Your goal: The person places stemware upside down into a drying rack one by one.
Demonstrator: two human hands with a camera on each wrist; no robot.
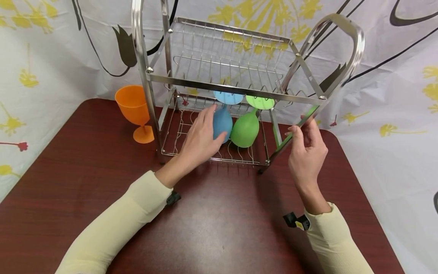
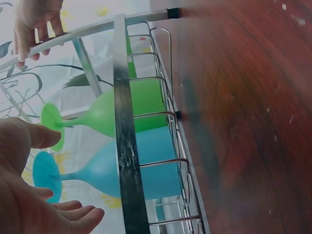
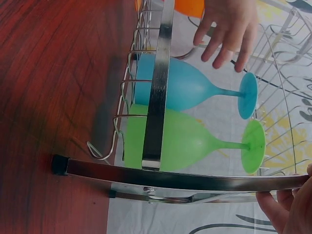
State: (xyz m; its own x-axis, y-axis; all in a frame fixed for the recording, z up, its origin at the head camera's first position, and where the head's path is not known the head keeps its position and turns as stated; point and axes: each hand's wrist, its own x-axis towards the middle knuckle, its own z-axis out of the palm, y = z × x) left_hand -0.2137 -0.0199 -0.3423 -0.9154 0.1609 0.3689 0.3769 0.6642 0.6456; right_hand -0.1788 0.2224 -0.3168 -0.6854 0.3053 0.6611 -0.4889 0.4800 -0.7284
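Here, reaches with relaxed, parted fingers of left hand just beside 1 upside-down blue goblet, partly hiding it; cannot confirm contact. Grips 1 metal rack with right hand, cropped in its wrist view. Farther out, shows 1 green goblet, 1 orange goblet.

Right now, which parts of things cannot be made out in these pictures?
Head view: left side of the blue goblet, behind the left hand.
Left wrist view: a band of the green goblet, behind a metal bar.
Right wrist view: much of the orange goblet, cut off by the top edge.
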